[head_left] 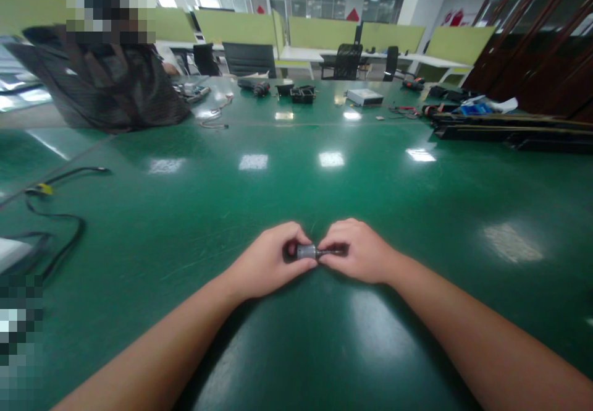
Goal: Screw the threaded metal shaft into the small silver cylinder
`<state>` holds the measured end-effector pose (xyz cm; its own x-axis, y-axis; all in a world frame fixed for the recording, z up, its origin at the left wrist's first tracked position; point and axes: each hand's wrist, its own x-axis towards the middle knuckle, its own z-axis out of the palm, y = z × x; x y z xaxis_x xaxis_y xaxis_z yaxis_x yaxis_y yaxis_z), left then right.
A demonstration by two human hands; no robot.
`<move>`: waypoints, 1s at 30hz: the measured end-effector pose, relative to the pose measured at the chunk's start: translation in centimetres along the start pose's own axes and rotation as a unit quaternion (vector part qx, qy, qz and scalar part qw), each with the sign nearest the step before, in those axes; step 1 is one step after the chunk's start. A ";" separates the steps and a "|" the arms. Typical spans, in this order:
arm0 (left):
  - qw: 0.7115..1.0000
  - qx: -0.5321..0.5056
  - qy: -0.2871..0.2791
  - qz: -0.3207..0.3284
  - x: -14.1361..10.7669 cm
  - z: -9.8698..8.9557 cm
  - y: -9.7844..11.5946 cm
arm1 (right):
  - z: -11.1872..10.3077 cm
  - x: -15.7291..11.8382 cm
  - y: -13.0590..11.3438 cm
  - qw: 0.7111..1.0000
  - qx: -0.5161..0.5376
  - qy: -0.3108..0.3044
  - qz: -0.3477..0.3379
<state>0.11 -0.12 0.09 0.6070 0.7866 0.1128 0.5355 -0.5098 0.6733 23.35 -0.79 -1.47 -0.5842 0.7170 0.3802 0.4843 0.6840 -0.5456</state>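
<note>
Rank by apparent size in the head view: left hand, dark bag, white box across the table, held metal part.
1. Dark bag
2. Left hand
3. White box and metal part: too close to rank; the latter is partly covered.

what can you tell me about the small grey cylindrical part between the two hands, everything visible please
The grey cylindrical part looks metallic, with a smooth, wider body and a thin, dark shaft running rightward from it. It lies roughly level, crosswise to the viewer. The left hand holds the body between thumb and finger; the right hand closes its fingertips around the shaft. Its left end is shadowed, and whether it touches the green table is unclear.
</note>
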 end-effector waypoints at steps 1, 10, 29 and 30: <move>1.000 0.000 0.000 0.001 0.0 0.0 0.0 | 0.0 0.0 0.0 1.000 0.000 0.001 -0.001; 1.000 0.005 0.000 0.010 0.0 0.1 -0.1 | -0.1 -0.2 0.0 1.000 -0.017 0.001 -0.014; 1.000 -0.001 0.003 0.013 0.0 0.0 0.0 | -0.5 -0.4 -0.1 1.000 -0.026 -0.007 -0.005; 1.000 -0.001 0.003 0.014 0.0 0.0 0.0 | -0.5 -0.4 0.0 1.000 -0.026 -0.008 -0.005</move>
<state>0.13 -0.12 0.10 0.6181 0.7745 0.1349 0.5181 -0.5303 0.6711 23.92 -1.04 -1.20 -0.5986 0.7087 0.3735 0.5117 0.6970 -0.5024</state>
